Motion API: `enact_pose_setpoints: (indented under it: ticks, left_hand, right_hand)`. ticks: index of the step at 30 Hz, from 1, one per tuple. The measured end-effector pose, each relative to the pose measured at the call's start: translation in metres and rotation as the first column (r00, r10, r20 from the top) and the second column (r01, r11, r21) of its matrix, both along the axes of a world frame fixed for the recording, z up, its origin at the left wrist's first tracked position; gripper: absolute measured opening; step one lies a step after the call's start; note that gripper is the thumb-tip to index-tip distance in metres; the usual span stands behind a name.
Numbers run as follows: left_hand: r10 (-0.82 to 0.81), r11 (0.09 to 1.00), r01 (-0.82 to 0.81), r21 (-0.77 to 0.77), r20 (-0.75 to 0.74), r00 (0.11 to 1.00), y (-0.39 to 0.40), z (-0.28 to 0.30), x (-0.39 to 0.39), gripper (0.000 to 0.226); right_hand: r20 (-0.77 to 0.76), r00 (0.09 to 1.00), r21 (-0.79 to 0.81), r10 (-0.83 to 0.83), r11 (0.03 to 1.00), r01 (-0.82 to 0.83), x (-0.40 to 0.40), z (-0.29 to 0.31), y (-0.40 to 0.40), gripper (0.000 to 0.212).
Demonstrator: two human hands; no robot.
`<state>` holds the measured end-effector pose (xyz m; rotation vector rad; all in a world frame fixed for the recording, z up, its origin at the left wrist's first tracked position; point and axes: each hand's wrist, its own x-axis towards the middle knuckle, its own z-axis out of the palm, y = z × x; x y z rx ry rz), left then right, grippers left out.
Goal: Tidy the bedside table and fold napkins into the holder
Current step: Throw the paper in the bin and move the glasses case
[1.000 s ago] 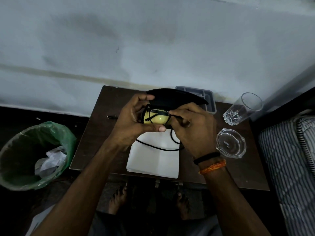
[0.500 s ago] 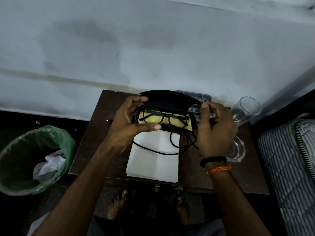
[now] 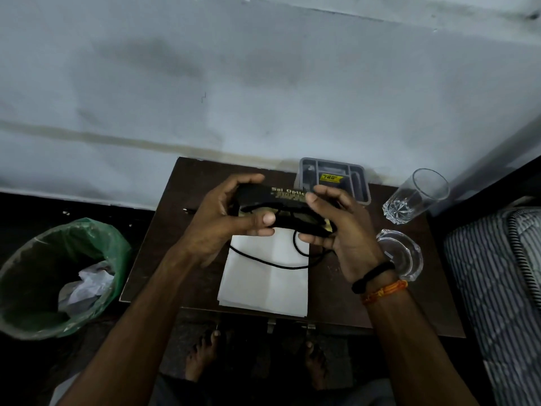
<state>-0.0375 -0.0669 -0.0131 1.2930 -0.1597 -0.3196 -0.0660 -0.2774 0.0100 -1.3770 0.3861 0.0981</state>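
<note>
I hold a black spectacle case (image 3: 282,200) with gold lettering above the dark wooden bedside table (image 3: 345,306). My left hand (image 3: 222,218) grips its left end and my right hand (image 3: 336,230) grips its right end. The lid is almost down, with a sliver of yellow cloth showing in the gap. A black cord (image 3: 263,260) hangs out of the case and loops over a stack of white napkins (image 3: 263,282) lying flat near the table's front edge. A grey compartment holder (image 3: 333,178) stands at the back of the table against the wall.
A tall clear glass (image 3: 415,197) and a glass ashtray (image 3: 405,256) sit at the table's right. A green-lined bin (image 3: 58,276) with crumpled paper stands on the floor to the left. A striped mattress (image 3: 497,288) borders the right side. My bare feet show below the table.
The case lid has swung down from wide open to nearly shut over the spectacles and yellow cloth. My right hand shifted from the case's far side to its right end.
</note>
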Motion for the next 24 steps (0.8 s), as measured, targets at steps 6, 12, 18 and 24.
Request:
enact_pose_setpoints:
  ticks: [6, 12, 18, 24]
  left_hand:
    - [0.105, 0.994, -0.104, 0.011, -0.09, 0.99, -0.002, 0.003, 0.004, 0.036]
    - [0.095, 0.995, -0.096, 0.0, -0.121, 0.988, 0.005, 0.001, 0.004, 0.04]
    - [0.028, 0.989, -0.02, 0.146, -0.053, 0.998, 0.014, 0.003, 0.003, 0.056]
    - [-0.06, 0.848, -0.014, 0.53, 0.123, 0.991, 0.035, 0.0, 0.007, 0.053]
  right_hand:
    - [0.047, 0.998, 0.026, 0.052, 0.998, -0.053, 0.002, -0.005, -0.001, 0.044]
    - [0.057, 0.997, 0.007, 0.058, 0.998, -0.059, 0.003, -0.007, 0.001, 0.048]
    - [0.062, 0.996, 0.0, 0.064, 0.998, -0.064, 0.003, -0.011, 0.007, 0.048]
    - [0.081, 0.989, -0.014, 0.123, 0.992, -0.122, 0.002, -0.015, 0.01, 0.047]
